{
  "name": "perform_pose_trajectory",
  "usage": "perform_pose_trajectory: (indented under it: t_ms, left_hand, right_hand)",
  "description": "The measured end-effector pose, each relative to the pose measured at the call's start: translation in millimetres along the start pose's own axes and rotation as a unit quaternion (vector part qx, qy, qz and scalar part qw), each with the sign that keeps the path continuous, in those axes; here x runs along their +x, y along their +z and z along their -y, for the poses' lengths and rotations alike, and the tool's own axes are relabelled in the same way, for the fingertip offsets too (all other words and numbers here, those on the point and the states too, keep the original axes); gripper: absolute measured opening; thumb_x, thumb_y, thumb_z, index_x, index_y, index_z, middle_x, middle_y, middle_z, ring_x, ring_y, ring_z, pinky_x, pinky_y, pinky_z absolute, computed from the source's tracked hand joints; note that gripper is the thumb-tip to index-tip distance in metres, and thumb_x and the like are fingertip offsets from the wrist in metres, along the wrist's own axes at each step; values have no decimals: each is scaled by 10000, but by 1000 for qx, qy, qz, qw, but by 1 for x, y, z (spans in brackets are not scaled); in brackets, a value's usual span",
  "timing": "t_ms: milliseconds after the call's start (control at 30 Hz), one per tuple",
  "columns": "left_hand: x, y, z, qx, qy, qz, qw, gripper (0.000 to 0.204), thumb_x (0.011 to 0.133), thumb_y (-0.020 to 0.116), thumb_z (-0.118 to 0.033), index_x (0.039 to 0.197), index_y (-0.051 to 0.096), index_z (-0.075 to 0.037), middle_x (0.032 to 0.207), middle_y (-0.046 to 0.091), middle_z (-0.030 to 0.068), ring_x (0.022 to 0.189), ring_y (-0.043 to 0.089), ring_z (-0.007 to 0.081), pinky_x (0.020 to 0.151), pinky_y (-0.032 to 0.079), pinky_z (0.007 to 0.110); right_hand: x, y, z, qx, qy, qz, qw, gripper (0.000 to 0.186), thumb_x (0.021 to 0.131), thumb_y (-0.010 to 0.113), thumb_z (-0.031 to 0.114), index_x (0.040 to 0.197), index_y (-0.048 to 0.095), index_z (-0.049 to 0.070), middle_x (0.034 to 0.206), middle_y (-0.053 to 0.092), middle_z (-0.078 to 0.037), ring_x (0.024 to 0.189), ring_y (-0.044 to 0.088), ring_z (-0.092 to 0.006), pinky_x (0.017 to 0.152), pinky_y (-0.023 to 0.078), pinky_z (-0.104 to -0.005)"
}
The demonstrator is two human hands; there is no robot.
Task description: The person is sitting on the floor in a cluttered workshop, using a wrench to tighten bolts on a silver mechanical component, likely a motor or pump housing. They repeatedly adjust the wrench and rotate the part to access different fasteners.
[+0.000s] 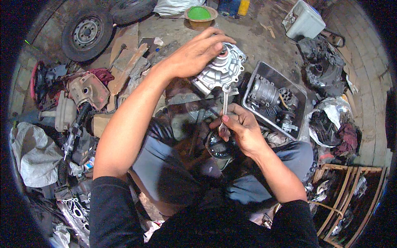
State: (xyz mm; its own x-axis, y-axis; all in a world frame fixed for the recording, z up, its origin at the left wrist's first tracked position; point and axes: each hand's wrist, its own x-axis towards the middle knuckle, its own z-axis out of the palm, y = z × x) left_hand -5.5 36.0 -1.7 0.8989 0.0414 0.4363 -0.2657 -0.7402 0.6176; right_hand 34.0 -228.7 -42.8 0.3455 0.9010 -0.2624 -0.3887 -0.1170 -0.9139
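Right now my left hand (194,53) is clamped over the top of a silver cast housing (221,70), fingers curled across its upper rim, holding it up above my knees. My right hand (240,126) is closed round the lower end of a spanner (225,103); the spanner stands nearly upright from that grip, and its open head meets the bottom edge of the housing, just below my left hand's hold. So the housing sits directly above the right grip and under the left one, with the spanner bridging the two.

Just right of the spanner grip lies a grey tray (258,76) with a compressor-like part (264,93) in it. Below the right grip, between my legs, rests a dark round part (219,146). Far beyond the left grip a wheel (87,33) lies on the floor (264,45), and a green bowl (199,14) sits further up. Left of my left forearm is a rusty red casting (89,89) among wood scraps.
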Motion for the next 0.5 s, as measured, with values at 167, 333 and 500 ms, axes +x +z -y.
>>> perform_pose_trajectory:
  t_ms: [167, 333, 500]
  left_hand:
    - [1, 0, 0, 6, 3, 4, 1000, 850, 1005, 197, -738, 1391, 603, -99, 1455, 483, 176, 1428, 408, 357, 1211, 280, 442]
    - [1, 1, 1, 18, 5, 4, 1000, 857, 1004, 184, -740, 1391, 602, -99, 1463, 478, 175, 1433, 403, 358, 1214, 277, 444]
    - [2, 1, 2, 25, 1, 1, 1000, 854, 1006, 181, -736, 1393, 599, -99, 1475, 470, 171, 1443, 393, 359, 1221, 268, 450]
  right_hand:
    - [1, -1, -1, -5, 7, -7, 1000, 251, 1021, 638, 203, 1161, 578, 4, 925, 745, -164, 641, 647, -124, 532, 496, -249]
    - [8, 5, -4, -37, 16, -15, 999, 242, 1029, 619, 185, 1172, 572, -4, 929, 745, -155, 669, 674, -144, 557, 535, -265]
    - [26, 9, -14, -66, -24, 21, 997, 226, 1037, 597, 168, 1177, 567, -7, 987, 739, -151, 760, 724, -203, 613, 586, -306]
